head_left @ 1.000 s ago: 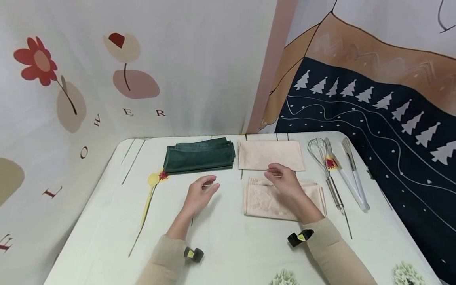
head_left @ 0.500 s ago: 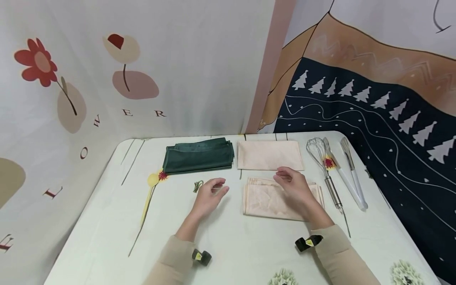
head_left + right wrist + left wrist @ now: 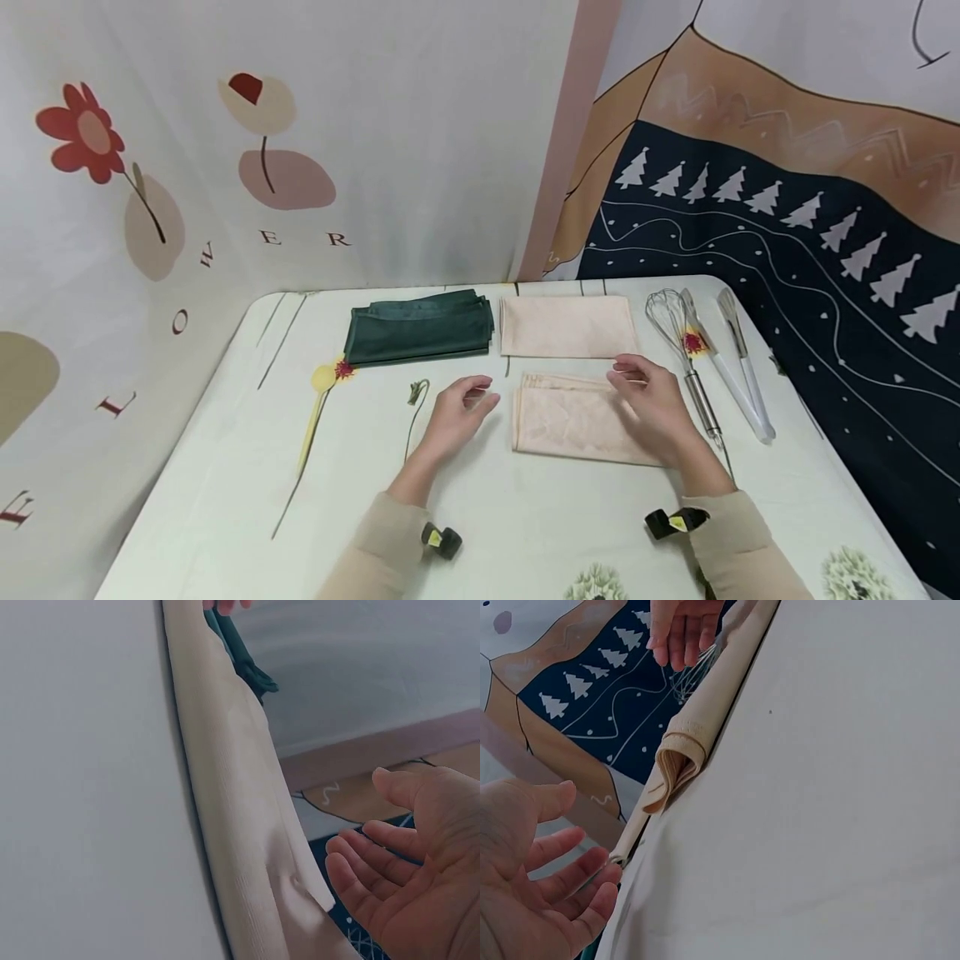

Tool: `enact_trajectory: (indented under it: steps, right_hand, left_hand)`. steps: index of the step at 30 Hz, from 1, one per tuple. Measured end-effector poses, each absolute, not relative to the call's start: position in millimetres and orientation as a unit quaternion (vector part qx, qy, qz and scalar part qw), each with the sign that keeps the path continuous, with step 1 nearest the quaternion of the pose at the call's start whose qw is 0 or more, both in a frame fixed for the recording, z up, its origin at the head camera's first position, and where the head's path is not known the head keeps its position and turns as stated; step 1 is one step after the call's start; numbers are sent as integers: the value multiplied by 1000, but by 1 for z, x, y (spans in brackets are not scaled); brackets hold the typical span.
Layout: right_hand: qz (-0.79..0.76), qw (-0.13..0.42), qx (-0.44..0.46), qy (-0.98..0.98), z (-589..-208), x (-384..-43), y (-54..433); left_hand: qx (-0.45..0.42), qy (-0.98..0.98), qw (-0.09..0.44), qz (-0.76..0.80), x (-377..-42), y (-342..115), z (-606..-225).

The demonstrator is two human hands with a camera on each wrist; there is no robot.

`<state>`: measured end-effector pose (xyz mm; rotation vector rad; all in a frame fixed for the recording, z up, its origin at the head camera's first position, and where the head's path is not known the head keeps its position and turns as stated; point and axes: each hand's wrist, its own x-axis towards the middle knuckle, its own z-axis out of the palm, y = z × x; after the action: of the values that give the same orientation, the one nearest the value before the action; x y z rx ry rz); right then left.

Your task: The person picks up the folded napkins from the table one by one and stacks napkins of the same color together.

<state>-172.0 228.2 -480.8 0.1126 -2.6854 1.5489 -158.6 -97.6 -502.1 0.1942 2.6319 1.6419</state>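
Note:
A folded pale peach cloth (image 3: 562,421) lies on the near middle of the table, its layered folds showing in the left wrist view. Over its right end hovers my right hand (image 3: 651,400), fingers loosely bent with nothing in them. My left hand (image 3: 459,412) floats above the table just left of that cloth, also holding nothing, thumb apart from the fingers. Behind lies a second folded peach cloth (image 3: 568,327), and to its left a folded dark green cloth (image 3: 420,327). In the right wrist view, the relaxed right hand (image 3: 405,862) is apart from the peach cloth (image 3: 232,795).
A yellow spoon-shaped utensil (image 3: 315,408) lies at the left. On the right are a wire whisk (image 3: 686,358) with a metal handle and two white-handled utensils (image 3: 738,392). Behind the table hang printed curtains (image 3: 420,167).
Both hands have drifted to the right; the left comes closer to the near peach cloth and the right shifts toward that cloth's right end. The cloths and utensils stay where they were.

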Motion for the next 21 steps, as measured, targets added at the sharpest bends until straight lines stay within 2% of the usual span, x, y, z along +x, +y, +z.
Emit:
enact_trajectory:
  steps: [10,21]
  right_hand:
    - [441,103,-13,-891,-484,-159,263]
    - [440,86,-70,-891,-495,-141,274]
  left_hand:
    - [67,856,44,511,-160,-87,-499]
    - [72,853,43,516,-162,-76,-503]
